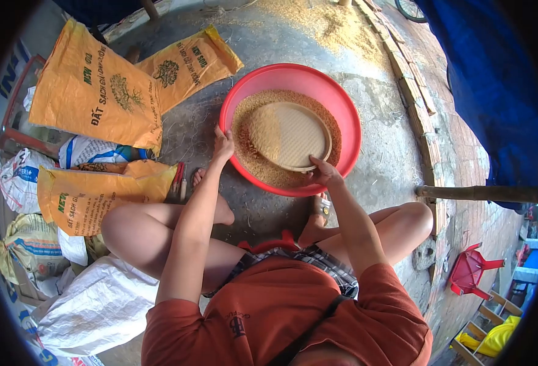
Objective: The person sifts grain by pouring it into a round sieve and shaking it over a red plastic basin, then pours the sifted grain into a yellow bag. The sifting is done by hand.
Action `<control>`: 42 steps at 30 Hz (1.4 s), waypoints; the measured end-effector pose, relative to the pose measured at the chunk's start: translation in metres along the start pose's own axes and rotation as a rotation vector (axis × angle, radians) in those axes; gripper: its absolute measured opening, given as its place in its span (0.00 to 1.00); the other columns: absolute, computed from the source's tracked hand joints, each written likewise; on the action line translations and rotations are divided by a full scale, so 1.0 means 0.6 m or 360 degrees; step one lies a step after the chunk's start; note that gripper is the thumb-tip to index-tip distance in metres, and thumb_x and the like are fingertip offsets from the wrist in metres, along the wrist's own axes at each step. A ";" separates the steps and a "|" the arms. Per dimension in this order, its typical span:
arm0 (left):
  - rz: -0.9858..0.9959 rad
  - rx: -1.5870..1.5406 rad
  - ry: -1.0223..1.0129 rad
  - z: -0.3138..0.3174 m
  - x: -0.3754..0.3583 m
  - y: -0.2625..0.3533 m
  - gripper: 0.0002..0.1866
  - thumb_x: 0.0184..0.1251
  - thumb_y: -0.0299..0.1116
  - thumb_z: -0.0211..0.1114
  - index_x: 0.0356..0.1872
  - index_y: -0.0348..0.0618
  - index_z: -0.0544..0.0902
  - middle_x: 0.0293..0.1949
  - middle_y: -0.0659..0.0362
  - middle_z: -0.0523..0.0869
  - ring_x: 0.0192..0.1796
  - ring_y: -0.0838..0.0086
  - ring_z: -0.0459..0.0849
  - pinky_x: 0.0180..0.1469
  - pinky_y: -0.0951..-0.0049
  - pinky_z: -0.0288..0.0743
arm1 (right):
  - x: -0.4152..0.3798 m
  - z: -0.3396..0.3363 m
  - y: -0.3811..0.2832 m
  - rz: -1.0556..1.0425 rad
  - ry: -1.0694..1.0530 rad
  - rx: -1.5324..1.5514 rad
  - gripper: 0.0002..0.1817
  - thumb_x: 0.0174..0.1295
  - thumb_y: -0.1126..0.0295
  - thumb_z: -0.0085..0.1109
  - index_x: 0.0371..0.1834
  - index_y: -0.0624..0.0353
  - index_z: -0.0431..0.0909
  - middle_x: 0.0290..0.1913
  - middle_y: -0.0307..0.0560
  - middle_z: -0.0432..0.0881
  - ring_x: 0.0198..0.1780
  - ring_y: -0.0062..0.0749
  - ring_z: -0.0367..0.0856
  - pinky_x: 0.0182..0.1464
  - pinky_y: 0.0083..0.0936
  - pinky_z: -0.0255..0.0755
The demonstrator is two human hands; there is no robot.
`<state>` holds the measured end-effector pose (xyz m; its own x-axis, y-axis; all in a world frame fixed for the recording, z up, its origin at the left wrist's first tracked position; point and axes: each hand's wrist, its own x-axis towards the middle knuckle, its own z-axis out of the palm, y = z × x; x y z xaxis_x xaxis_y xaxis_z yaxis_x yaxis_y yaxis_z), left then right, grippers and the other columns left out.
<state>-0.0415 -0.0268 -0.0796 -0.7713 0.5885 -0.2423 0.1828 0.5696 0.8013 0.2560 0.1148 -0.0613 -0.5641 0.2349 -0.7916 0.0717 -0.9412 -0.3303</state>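
A wide red plastic basin (349,116) stands on the floor in front of me, with a layer of tan grain or husks (244,168) in its bottom. Over that layer is a round, shallow woven sieve (302,134). Grain covers the left part of its mesh; the right part is bare. My right hand (324,171) grips the sieve's near right rim, thumb on top and the other fingers mostly hidden below. At the basin's left edge, my left hand (223,144) is closed around the red rim, apart from the sieve.
Orange printed sacks (98,85) stand at the left, with a white sack (98,305) nearer me. Loose grain (342,27) lies spread on the floor beyond the basin. Bricks (418,110) line the right side, near a wooden pole (479,193) and a red stool (473,271).
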 end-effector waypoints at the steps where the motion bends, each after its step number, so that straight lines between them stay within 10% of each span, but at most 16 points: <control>1: 0.0014 0.0001 -0.0004 -0.001 -0.003 0.001 0.30 0.64 0.46 0.41 0.62 0.50 0.42 0.53 0.38 0.65 0.55 0.46 0.65 0.56 0.55 0.59 | -0.007 0.001 -0.002 -0.0061 -0.0029 0.0014 0.13 0.55 0.59 0.55 0.40 0.51 0.69 0.29 0.40 0.76 0.25 0.28 0.72 0.19 0.17 0.61; 11: -0.0176 0.0303 0.0096 -0.024 -0.001 0.046 0.31 0.62 0.53 0.38 0.62 0.48 0.48 0.52 0.37 0.67 0.52 0.45 0.68 0.55 0.55 0.59 | -0.054 0.105 -0.042 -0.0409 -0.0147 -0.0179 0.10 0.58 0.61 0.52 0.37 0.53 0.71 0.27 0.36 0.76 0.24 0.24 0.72 0.18 0.17 0.64; 14: 0.0086 -0.0014 0.0323 -0.049 0.021 0.091 0.34 0.59 0.59 0.38 0.58 0.44 0.60 0.49 0.44 0.72 0.49 0.52 0.72 0.53 0.60 0.62 | -0.081 0.097 -0.059 -0.0438 -0.0190 -0.0232 0.09 0.57 0.61 0.52 0.36 0.52 0.70 0.25 0.36 0.75 0.22 0.23 0.71 0.18 0.17 0.64; 17: 0.0065 -0.1119 -0.0179 -0.082 -0.014 0.179 0.34 0.58 0.61 0.41 0.52 0.40 0.69 0.45 0.51 0.76 0.46 0.62 0.74 0.49 0.66 0.65 | -0.103 0.082 -0.070 -0.0477 -0.0225 -0.0364 0.09 0.58 0.61 0.51 0.37 0.53 0.71 0.26 0.36 0.76 0.23 0.23 0.72 0.18 0.17 0.66; 20: 0.0097 -0.1390 -0.0478 -0.081 -0.034 0.214 0.29 0.60 0.55 0.46 0.48 0.36 0.71 0.41 0.54 0.78 0.43 0.71 0.75 0.46 0.70 0.66 | -0.125 0.088 -0.078 -0.0538 -0.0170 -0.0579 0.12 0.59 0.59 0.50 0.40 0.55 0.71 0.28 0.38 0.77 0.24 0.22 0.74 0.18 0.18 0.68; 22: 0.0584 -0.0653 0.0061 -0.059 -0.027 0.190 0.22 0.61 0.46 0.50 0.44 0.35 0.74 0.38 0.55 0.79 0.38 0.76 0.75 0.41 0.72 0.67 | -0.146 0.119 -0.076 -0.0545 -0.0172 -0.0594 0.15 0.59 0.58 0.50 0.42 0.56 0.70 0.28 0.39 0.76 0.23 0.23 0.75 0.17 0.17 0.68; 26: -0.0024 -0.1051 -0.0018 -0.031 0.020 0.117 0.16 0.61 0.38 0.51 0.39 0.33 0.76 0.30 0.57 0.79 0.31 0.78 0.73 0.36 0.75 0.68 | -0.190 0.181 -0.086 -0.0713 -0.0006 -0.0833 0.21 0.58 0.55 0.50 0.43 0.63 0.69 0.25 0.43 0.76 0.17 0.25 0.74 0.15 0.15 0.66; 31: 0.0229 -0.0157 0.0185 -0.026 -0.070 0.232 0.19 0.62 0.40 0.43 0.45 0.35 0.71 0.41 0.40 0.76 0.46 0.51 0.74 0.45 0.61 0.67 | -0.050 0.048 -0.106 -0.0932 0.0246 -0.0786 0.16 0.59 0.60 0.48 0.36 0.66 0.69 0.21 0.44 0.74 0.18 0.26 0.75 0.16 0.16 0.67; 36: 0.0530 -0.0279 0.0224 -0.011 -0.049 0.151 0.18 0.60 0.35 0.45 0.47 0.35 0.70 0.43 0.40 0.75 0.47 0.51 0.73 0.46 0.62 0.67 | -0.105 0.119 -0.093 -0.1490 0.1005 -0.1684 0.17 0.54 0.63 0.51 0.37 0.69 0.68 0.26 0.55 0.77 0.24 0.41 0.78 0.24 0.31 0.72; 42: 0.0753 -0.0149 0.0575 -0.024 -0.025 0.137 0.13 0.61 0.33 0.46 0.39 0.34 0.71 0.34 0.42 0.77 0.39 0.52 0.76 0.40 0.62 0.67 | -0.085 0.153 -0.117 -0.1718 0.1082 -0.2026 0.17 0.56 0.60 0.42 0.33 0.68 0.66 0.27 0.65 0.75 0.32 0.58 0.75 0.33 0.47 0.68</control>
<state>-0.0237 0.0027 -0.0020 -0.7805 0.5243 0.3404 0.5150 0.2307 0.8256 0.2043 0.1466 0.0491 -0.4078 0.9100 0.0755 0.6462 0.3460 -0.6803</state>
